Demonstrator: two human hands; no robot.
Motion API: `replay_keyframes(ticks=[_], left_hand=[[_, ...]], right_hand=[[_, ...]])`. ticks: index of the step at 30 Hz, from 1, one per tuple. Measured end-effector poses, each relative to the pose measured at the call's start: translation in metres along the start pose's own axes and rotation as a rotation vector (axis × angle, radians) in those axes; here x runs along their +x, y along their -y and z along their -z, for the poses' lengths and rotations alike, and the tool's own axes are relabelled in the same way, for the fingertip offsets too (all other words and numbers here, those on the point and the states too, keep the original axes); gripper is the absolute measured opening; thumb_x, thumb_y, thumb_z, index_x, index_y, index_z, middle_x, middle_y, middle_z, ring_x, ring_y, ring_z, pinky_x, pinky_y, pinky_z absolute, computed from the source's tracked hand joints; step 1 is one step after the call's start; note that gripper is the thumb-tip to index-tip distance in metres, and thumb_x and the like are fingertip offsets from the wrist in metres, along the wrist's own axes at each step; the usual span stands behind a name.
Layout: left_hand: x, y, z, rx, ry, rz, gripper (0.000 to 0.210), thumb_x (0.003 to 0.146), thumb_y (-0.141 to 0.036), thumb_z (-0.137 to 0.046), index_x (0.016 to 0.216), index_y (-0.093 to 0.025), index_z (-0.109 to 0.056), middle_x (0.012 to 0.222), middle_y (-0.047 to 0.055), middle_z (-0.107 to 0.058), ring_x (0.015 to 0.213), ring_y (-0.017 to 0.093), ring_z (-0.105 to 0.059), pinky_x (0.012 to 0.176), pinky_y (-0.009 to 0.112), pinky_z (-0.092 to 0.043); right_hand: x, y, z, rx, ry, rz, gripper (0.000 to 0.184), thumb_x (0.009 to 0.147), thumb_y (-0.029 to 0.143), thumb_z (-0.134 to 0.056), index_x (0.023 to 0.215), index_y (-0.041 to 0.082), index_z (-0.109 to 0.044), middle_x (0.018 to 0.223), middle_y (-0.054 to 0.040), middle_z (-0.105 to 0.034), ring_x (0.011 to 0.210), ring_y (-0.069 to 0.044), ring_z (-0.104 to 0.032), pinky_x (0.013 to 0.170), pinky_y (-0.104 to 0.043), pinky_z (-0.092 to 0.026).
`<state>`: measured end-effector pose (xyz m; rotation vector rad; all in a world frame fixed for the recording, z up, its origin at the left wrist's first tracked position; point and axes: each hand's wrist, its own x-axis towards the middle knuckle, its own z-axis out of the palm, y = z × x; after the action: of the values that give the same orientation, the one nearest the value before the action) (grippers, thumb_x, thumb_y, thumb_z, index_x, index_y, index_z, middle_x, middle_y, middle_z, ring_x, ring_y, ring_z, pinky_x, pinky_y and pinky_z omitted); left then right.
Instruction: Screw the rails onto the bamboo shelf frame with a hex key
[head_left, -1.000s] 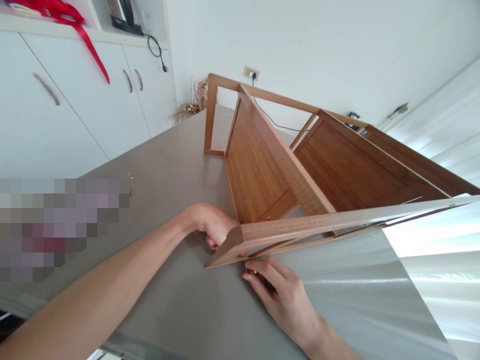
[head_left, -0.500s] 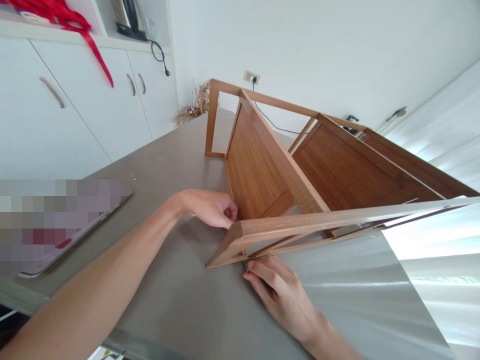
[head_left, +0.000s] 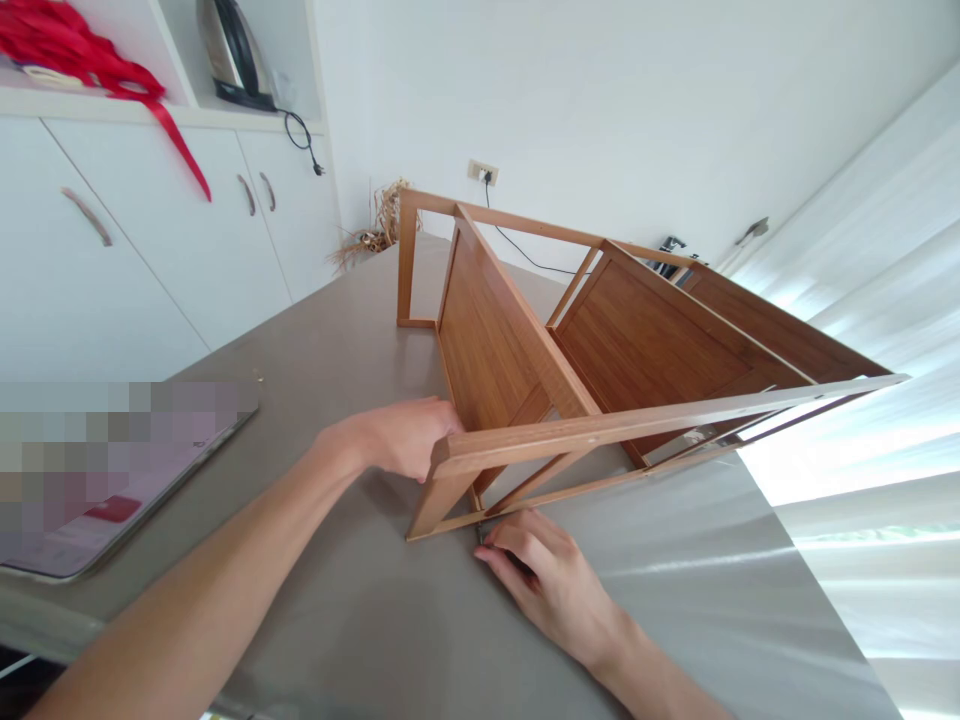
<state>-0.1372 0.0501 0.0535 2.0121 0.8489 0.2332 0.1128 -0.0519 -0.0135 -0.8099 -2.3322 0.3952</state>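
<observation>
A brown wooden shelf rack lies on its side on the grey table, its panels standing on edge. My left hand is closed at the near inner corner of the rack, against the frame; its fingertips are hidden behind the end of the upper rail. Low on the near side, my right hand rests by the bottom rail, thumb and fingers pinched on a small thin metal piece that touches the rail. Whether this piece is a screw or a hex key is too small to tell.
A tablet with a blurred screen lies on the left of the grey table. White cabinets stand behind, holding a kettle and red ribbon. Dried stalks and a wall socket are beyond the rack.
The view has shifted slightly, so everything sits a little lower and further left. My left hand's fingers are now more hidden behind the frame. My right hand stays pinched at the bottom rail.
</observation>
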Motion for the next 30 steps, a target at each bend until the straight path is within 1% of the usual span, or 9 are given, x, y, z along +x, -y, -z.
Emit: replay_keyframes(ticks=[4, 8, 13, 15, 17, 20, 23, 25, 30], left_hand=[[0.004, 0.001, -0.005, 0.138, -0.032, -0.057, 0.014, 0.077, -0.033, -0.073, 0.08, -0.02, -0.077, 0.08, 0.0, -0.075, 0.072, 0.017, -0.062, 0.06, 0.024, -0.041], [0.005, 0.003, -0.006, 0.142, -0.064, -0.045, 0.023, 0.072, -0.043, -0.081, 0.081, -0.023, -0.077, 0.084, 0.001, -0.077, 0.075, 0.018, -0.066, 0.06, 0.024, -0.042], [0.009, 0.015, -0.014, 0.217, -0.12, 0.065, 0.035, 0.062, -0.052, -0.087, 0.077, -0.023, -0.075, 0.078, 0.001, -0.075, 0.071, 0.019, -0.064, 0.058, 0.026, -0.04], [0.012, 0.02, -0.021, 0.21, -0.128, 0.091, 0.038, 0.062, -0.057, -0.085, 0.076, -0.023, -0.074, 0.073, 0.001, -0.072, 0.07, 0.019, -0.063, 0.057, 0.026, -0.039], [0.014, 0.024, -0.028, 0.155, -0.093, 0.075, 0.04, 0.067, -0.061, -0.081, 0.074, -0.023, -0.072, 0.069, 0.0, -0.069, 0.069, 0.018, -0.062, 0.056, 0.025, -0.039], [0.017, 0.027, -0.036, 0.053, -0.018, 0.019, 0.046, 0.075, -0.066, -0.073, 0.066, -0.021, -0.067, 0.062, 0.0, -0.066, 0.064, 0.016, -0.059, 0.055, 0.025, -0.04], [0.019, 0.031, -0.042, -0.007, 0.021, -0.012, 0.053, 0.08, -0.069, -0.067, 0.059, -0.02, -0.062, 0.054, 0.0, -0.062, 0.056, 0.014, -0.054, 0.052, 0.026, -0.04], [0.02, 0.036, -0.045, -0.025, 0.059, 0.036, 0.059, 0.08, -0.073, -0.064, 0.056, -0.019, -0.06, 0.049, 0.0, -0.059, 0.049, 0.013, -0.05, 0.049, 0.026, -0.038], [0.02, 0.047, -0.047, -0.003, 0.199, 0.274, 0.067, 0.077, -0.084, -0.056, 0.06, -0.019, -0.064, 0.041, -0.001, -0.053, 0.037, 0.01, -0.04, 0.041, 0.026, -0.029]], right_hand=[[0.006, 0.0, 0.009, -0.174, 0.045, 0.124, 0.005, 0.102, 0.021, -0.058, 0.102, 0.023, -0.053, 0.083, -0.0001, -0.066, 0.071, -0.015, -0.06, 0.069, -0.029, -0.048], [0.01, -0.002, 0.016, -0.236, 0.055, 0.165, 0.008, 0.102, 0.023, -0.06, 0.098, 0.023, -0.053, 0.082, 0.0, -0.066, 0.071, -0.015, -0.06, 0.069, -0.03, -0.046], [0.01, -0.002, 0.017, -0.26, 0.05, 0.19, 0.012, 0.1, 0.019, -0.062, 0.108, 0.023, -0.054, 0.088, -0.001, -0.068, 0.075, -0.015, -0.059, 0.072, -0.029, -0.047], [0.009, -0.002, 0.016, -0.266, 0.073, 0.186, 0.015, 0.1, 0.016, -0.061, 0.112, 0.024, -0.055, 0.091, -0.0009, -0.069, 0.078, -0.015, -0.06, 0.074, -0.029, -0.047], [0.008, -0.001, 0.016, -0.268, 0.088, 0.175, 0.013, 0.101, 0.016, -0.058, 0.111, 0.024, -0.057, 0.09, -0.0007, -0.068, 0.078, -0.015, -0.06, 0.074, -0.029, -0.047], [0.008, -0.002, 0.016, -0.271, 0.051, 0.17, 0.003, 0.103, 0.023, -0.059, 0.105, 0.023, -0.058, 0.085, -0.0009, -0.067, 0.075, -0.015, -0.059, 0.073, -0.03, -0.047], [0.009, -0.003, 0.017, -0.268, 0.01, 0.165, 0.008, 0.102, 0.028, -0.062, 0.099, 0.021, -0.058, 0.083, -0.0015, -0.067, 0.074, -0.015, -0.06, 0.071, -0.03, -0.046], [0.009, -0.004, 0.017, -0.264, 0.002, 0.157, 0.011, 0.101, 0.029, -0.062, 0.095, 0.02, -0.058, 0.083, -0.0018, -0.067, 0.073, -0.015, -0.059, 0.07, -0.03, -0.045], [0.007, -0.006, 0.017, -0.293, 0.001, 0.122, 0.025, 0.102, 0.035, -0.06, 0.084, 0.019, -0.059, 0.073, 0.0, -0.063, 0.067, -0.014, -0.056, 0.067, -0.029, -0.041]])
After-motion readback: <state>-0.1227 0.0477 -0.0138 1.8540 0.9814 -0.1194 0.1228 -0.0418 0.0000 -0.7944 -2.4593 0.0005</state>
